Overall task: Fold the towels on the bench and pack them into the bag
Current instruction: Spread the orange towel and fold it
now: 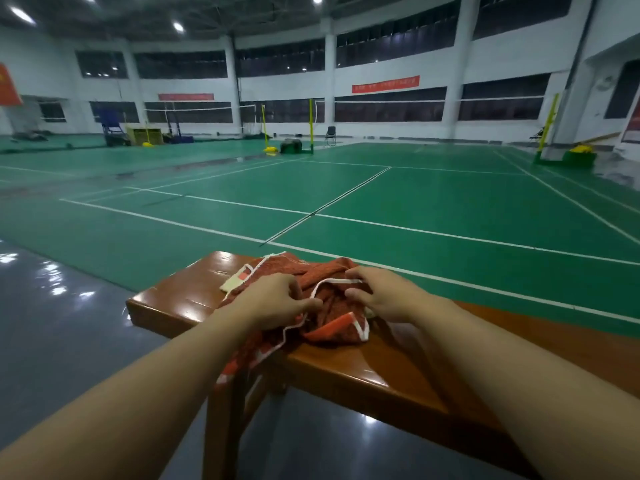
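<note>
An orange-red towel [332, 317] with a white border lies crumpled on the brown wooden bench [363, 368]. Part of it hangs over the bench's near edge on the left. My left hand [273, 299] grips the towel's left side, thumb and fingers pinching the fabric near the white edge. My right hand [384, 292] is closed on the towel's right side, fingers curled over the white border. The bag is not in view.
The bench's left end [166, 299] is bare glossy wood. Grey shiny floor [62, 327] lies to the left and below. Beyond the bench spreads a green badminton court [415, 209] with white lines, yellow net posts and a chair far off.
</note>
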{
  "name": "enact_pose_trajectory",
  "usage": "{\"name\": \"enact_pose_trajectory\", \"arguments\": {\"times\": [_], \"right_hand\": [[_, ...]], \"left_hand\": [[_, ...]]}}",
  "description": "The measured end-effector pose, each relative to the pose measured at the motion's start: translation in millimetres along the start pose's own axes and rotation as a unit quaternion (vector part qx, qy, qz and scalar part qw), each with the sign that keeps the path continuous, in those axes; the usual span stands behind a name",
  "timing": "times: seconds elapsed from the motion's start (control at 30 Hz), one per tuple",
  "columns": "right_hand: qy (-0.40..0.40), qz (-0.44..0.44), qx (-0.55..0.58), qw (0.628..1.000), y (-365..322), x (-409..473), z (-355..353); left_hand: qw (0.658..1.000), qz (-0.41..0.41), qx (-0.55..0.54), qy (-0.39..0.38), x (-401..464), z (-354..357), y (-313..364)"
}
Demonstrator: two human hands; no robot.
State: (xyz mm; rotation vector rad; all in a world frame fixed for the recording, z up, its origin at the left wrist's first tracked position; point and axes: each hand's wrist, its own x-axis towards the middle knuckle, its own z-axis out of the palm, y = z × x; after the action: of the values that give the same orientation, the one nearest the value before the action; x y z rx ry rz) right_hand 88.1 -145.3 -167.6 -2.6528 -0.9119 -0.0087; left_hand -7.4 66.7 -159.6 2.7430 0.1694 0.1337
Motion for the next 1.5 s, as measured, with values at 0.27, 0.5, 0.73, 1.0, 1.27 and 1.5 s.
{"name": "enact_pose_trajectory", "arguments": {"times": [0.27, 0.5, 0.73, 1.0, 1.27, 1.5], "right_hand": [[0.06, 0.008, -0.016, 0.998, 8, 15, -11], [0.026, 0.064, 0.399, 0.914, -20, 17, -59], [0.063, 0.038, 0.366, 0.928, -20, 8, -83], [0.056, 0.054, 0.367, 0.927, -1, -16, -78], [0.166, 0.09, 0.197, 0.962, 36, -37, -99], [0.273, 0.134, 0.052, 0.951, 92, -82, -165]], "left_hand": [[0.999, 0.026, -0.044, -0.012, 8, -8, -7], [0.926, -0.101, -0.361, -0.049, 8, -59, 21], [0.763, -0.115, -0.635, 0.034, 1, -92, 60], [0.727, -0.021, -0.667, 0.161, 2, -113, 83], [0.819, 0.047, -0.55, 0.157, 18, -115, 94], [0.878, 0.121, -0.434, 0.163, 41, -109, 127]]}}
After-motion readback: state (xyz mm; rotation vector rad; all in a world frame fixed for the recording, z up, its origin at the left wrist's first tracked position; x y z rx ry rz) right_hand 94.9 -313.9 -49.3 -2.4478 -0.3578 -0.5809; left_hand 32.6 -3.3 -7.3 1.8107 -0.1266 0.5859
